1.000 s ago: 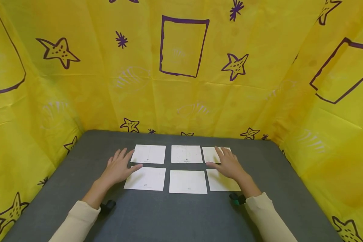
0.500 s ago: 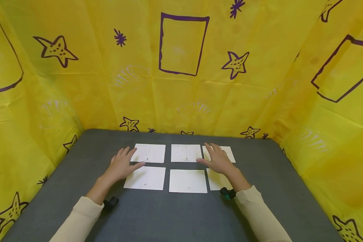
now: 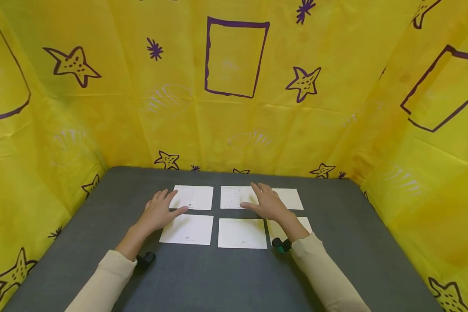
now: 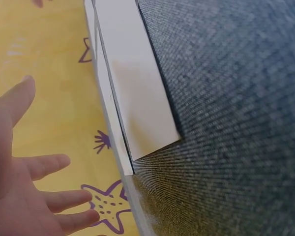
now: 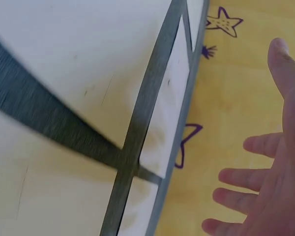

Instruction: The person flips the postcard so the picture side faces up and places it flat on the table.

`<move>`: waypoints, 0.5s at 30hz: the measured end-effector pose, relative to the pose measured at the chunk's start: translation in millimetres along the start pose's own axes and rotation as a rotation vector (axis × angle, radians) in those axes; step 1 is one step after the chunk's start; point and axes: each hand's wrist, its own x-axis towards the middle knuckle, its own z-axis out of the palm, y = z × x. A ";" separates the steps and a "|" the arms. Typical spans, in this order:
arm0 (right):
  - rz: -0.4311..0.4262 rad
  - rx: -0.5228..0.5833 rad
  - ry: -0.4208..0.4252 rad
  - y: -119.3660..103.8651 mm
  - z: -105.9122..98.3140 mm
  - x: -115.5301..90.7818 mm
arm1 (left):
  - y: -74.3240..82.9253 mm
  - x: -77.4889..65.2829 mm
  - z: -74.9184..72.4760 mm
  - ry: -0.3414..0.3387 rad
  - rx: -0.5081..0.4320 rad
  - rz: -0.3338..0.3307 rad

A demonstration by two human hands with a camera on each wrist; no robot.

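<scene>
Several white cards lie flat in two rows on the dark grey table. My left hand (image 3: 156,213) hovers at the left end, fingers spread, beside the back-left card (image 3: 195,197) and over the edge of the front-left card (image 3: 189,229). My right hand (image 3: 271,204) is spread above the back row, overlapping the back-middle card (image 3: 230,196) and the back-right card (image 3: 290,198). Below it lie the front-middle card (image 3: 242,234) and the front-right card (image 3: 306,223), partly covered by the wrist. In both wrist views the fingers are extended, with nothing between them.
The grey table (image 3: 218,281) is bounded at the back and sides by a yellow cloth (image 3: 132,121) with purple starfish drawings. A dark wrist camera (image 3: 146,261) sits under the left wrist, another dark device (image 3: 281,245) under the right.
My right hand has moved left from the right-hand cards toward the back-middle card. My left hand has shifted slightly right. The cards have stayed in place.
</scene>
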 end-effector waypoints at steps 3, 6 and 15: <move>-0.008 0.009 -0.010 -6.1 3.2 5.0 | -0.2 2.0 0.3 -0.001 -0.005 -0.001; -0.012 0.006 -0.026 -13.8 5.5 10.9 | 0.2 4.9 0.3 -0.009 -0.009 -0.007; -0.056 -0.001 -0.041 -31.0 18.3 26.4 | 2.4 10.8 4.2 -0.050 -0.018 -0.027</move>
